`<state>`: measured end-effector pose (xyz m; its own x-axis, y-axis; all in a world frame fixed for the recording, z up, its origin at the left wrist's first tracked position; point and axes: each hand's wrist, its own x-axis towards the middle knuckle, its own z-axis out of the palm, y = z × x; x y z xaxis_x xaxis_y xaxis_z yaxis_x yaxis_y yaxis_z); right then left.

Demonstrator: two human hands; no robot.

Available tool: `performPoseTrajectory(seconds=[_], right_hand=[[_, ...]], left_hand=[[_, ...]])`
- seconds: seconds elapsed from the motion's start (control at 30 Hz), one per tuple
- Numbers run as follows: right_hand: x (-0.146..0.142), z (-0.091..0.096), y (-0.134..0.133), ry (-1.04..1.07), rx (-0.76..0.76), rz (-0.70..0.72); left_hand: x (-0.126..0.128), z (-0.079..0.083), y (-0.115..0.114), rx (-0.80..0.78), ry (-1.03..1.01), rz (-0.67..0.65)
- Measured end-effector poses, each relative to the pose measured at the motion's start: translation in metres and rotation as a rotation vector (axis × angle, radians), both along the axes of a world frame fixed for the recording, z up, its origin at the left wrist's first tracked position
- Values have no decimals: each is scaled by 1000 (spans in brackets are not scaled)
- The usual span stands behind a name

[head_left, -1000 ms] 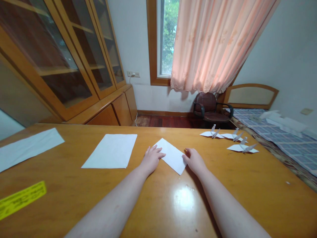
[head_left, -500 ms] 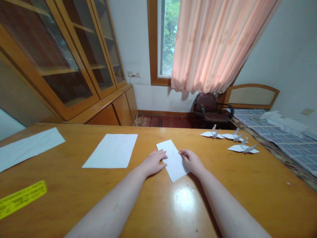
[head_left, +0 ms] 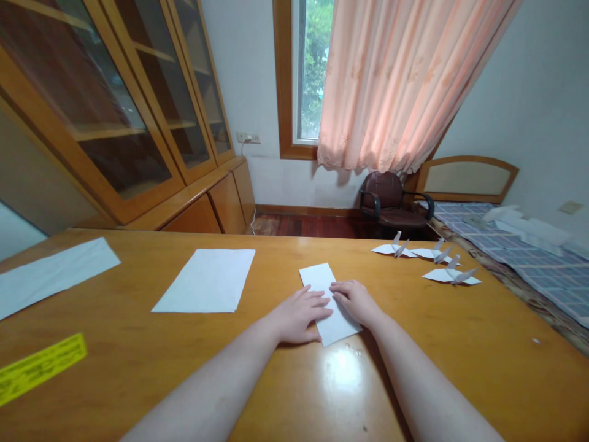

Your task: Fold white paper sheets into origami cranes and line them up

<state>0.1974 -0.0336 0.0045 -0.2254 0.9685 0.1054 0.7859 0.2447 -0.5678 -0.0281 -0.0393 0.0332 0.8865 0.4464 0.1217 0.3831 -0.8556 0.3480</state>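
Note:
A folded white sheet of paper [head_left: 338, 323], long and narrow, lies flat on the wooden table [head_left: 271, 393] in front of me. My left hand [head_left: 301, 313] rests on its left side, fingers spread across the surface. On its right edge lies my right hand [head_left: 356, 301], with the fingers close together and their tips pressing on the paper; whether they pinch the edge is hard to see. Both hands cover part of the sheet. To the left is a stack of white square paper [head_left: 205, 282]. Several folded paper cranes [head_left: 453, 275] stand at the far right.
A long white paper strip [head_left: 59, 273] and a yellow label [head_left: 43, 367] lie on the table's left side. Beyond the table are a glass-door cabinet [head_left: 184, 166], a brown armchair [head_left: 391, 199] and a bed [head_left: 497, 233]. A tiny white scrap [head_left: 535, 341] lies at the right.
The folded paper has shifted slightly right and toward me and turned a little more upright. My left hand has moved right, further onto it; my right hand's fingers now lie flatter along its edge.

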Motion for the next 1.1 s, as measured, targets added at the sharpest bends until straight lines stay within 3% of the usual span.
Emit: performPoseTrajectory(seconds=[0.27, 0.63, 0.83, 1.0, 1.1], right_hand=[[-5, 11, -5, 34, -60, -44], [-4, 6, -3, 28, -55, -38], [-5, 5, -3, 32, -53, -50], [-5, 9, -4, 40, -50, -31], [-6, 13, -5, 42, -54, -7]], left_hand=[[6, 4, -8, 8, -4, -89], [15, 6, -19, 53, 1, -149], [21, 7, -27, 95, 26, -111], [16, 3, -21, 63, -10, -95], [10, 4, -16, 38, -14, -18]])
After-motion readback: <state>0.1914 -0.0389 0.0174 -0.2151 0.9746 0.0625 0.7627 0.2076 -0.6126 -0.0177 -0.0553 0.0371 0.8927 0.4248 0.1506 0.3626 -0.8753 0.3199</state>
